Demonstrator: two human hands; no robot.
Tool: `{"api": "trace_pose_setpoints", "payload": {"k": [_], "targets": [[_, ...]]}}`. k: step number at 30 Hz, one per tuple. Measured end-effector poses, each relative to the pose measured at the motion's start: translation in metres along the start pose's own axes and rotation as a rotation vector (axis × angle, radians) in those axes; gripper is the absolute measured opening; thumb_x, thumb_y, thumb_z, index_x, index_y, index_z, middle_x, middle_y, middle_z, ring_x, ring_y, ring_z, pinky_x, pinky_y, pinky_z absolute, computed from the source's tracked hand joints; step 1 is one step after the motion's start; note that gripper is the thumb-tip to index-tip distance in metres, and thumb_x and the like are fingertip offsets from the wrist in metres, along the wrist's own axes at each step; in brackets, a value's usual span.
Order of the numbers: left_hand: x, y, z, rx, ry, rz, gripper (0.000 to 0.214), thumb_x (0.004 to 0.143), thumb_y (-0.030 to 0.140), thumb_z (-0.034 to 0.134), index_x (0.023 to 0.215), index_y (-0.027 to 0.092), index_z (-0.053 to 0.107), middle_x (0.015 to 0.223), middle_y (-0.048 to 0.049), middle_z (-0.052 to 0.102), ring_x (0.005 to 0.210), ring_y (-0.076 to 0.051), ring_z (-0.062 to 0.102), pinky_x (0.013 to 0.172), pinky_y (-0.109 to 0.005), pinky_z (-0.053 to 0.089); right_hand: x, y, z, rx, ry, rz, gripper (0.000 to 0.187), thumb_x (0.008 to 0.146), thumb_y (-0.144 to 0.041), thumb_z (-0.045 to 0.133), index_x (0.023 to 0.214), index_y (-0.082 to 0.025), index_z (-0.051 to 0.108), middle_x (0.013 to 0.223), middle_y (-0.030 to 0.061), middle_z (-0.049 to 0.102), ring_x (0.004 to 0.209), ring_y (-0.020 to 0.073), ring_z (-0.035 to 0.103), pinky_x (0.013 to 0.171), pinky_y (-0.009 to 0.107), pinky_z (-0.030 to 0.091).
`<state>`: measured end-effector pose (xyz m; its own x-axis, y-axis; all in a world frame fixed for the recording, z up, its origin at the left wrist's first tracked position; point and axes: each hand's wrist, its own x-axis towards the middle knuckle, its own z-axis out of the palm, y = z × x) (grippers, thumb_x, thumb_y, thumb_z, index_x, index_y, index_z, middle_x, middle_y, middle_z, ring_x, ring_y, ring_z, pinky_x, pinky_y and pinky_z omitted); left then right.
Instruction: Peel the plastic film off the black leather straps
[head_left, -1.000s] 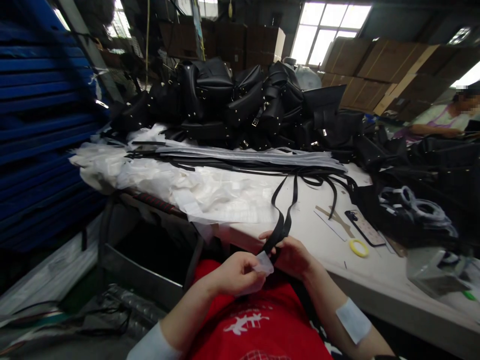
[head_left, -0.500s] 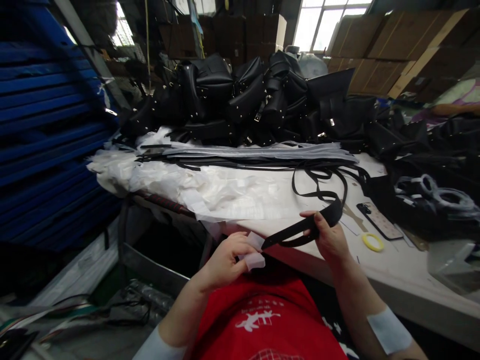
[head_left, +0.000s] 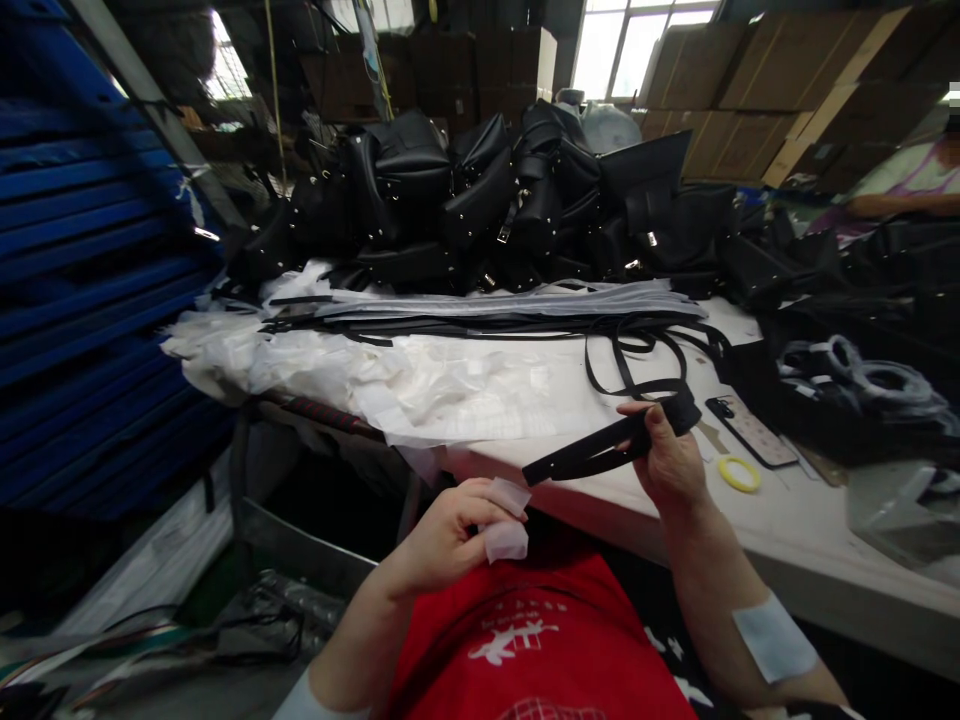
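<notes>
My right hand [head_left: 671,460] is closed around a folded black strap [head_left: 581,462], thumb on top, with the strap's holed end pointing left over the table's front edge. Loops of the black strap trail back from it onto the table. Just below and left of that end is my left hand [head_left: 454,535], apart from the strap, its thumb and forefinger slightly parted. Whitish pieces cover both tips: one piece [head_left: 510,495] at the forefinger and another piece [head_left: 506,541] at the thumb. Whether they are wrapped on or only stuck there is unclear.
Black bags [head_left: 480,190] are heaped at the back of the table. Before them lie long straps [head_left: 487,305] and crumpled white sheets [head_left: 330,370]. On the right are a phone [head_left: 754,432], a yellow ring [head_left: 739,475] and bundled clear tubing [head_left: 892,385]. Another person [head_left: 911,185] is at far right.
My left hand has come away from the strap's end and moved slightly down. My right hand has shifted a little right and up, still gripping the strap.
</notes>
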<state>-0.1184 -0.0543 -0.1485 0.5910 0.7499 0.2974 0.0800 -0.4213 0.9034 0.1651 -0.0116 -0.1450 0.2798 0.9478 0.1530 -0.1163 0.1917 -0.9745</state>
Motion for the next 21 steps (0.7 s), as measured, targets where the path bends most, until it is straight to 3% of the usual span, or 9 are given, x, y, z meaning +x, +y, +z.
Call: {"api": "trace_pose_setpoints", "payload": {"k": [7, 12, 21], "targets": [[0.0, -0.001, 0.002, 0.016, -0.037, -0.057, 0.016, 0.089, 0.024, 0.063, 0.087, 0.018, 0.078, 0.096, -0.0089, 0.074, 0.094, -0.02, 0.066, 0.093, -0.033, 0.048, -0.007, 0.007, 0.002, -0.001, -0.127, 0.084, 0.041, 0.081, -0.061, 0.065, 0.089, -0.021, 0.072, 0.057, 0.001, 0.063, 0.049, 0.0162, 0.061, 0.05, 0.028, 0.048], [0.001, -0.007, 0.004, -0.002, -0.099, -0.13, 0.021, 0.087, 0.028, 0.063, 0.081, 0.014, 0.078, 0.09, -0.0094, 0.073, 0.083, -0.018, 0.066, 0.078, -0.027, 0.051, -0.007, 0.006, 0.002, -0.07, -0.261, 0.178, 0.046, 0.08, -0.063, 0.065, 0.092, -0.019, 0.073, 0.056, 0.0028, 0.064, 0.053, 0.0191, 0.064, 0.051, 0.03, 0.052], [0.004, -0.013, 0.008, -0.12, -0.167, -0.198, 0.027, 0.088, 0.035, 0.064, 0.079, 0.012, 0.077, 0.087, -0.0115, 0.074, 0.081, -0.018, 0.067, 0.076, -0.028, 0.051, 0.001, 0.004, -0.006, -0.118, -0.268, 0.163, 0.046, 0.083, -0.061, 0.064, 0.095, -0.018, 0.073, 0.057, 0.0035, 0.065, 0.051, 0.0172, 0.062, 0.048, 0.027, 0.048]]}}
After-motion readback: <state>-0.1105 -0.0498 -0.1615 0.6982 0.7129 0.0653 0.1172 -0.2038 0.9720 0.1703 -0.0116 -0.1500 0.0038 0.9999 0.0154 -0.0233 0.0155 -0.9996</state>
